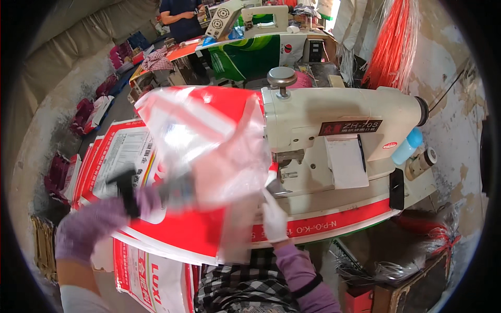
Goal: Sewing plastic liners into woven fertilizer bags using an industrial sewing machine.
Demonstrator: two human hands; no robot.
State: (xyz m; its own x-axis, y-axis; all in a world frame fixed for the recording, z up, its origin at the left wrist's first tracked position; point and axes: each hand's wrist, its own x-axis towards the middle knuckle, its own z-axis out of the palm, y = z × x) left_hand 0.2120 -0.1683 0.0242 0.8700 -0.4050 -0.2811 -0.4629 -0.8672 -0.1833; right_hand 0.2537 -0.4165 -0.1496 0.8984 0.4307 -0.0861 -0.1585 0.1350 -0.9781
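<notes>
A red and white woven sack with a shiny see-through plastic liner (229, 167) is lifted in front of the sewing machine (334, 120), its right edge close to the needle area. My left hand (177, 192), smeared by motion, is at the sack's left side; its fingers cannot be made out. In a white glove, my right hand (275, 216) has its fingers together at the liner's lower right edge, just below the machine's presser foot. Beneath the raised sack lies a stack of printed red and white sacks (117, 156).
A black phone (396, 189), a notepad (345, 161) with a pen and a blue bottle (407, 147) sit on the machine's right side. More sacks (151, 279) hang at my lap. Red strands (391, 47) hang behind. A person (180, 18) stands at a far machine.
</notes>
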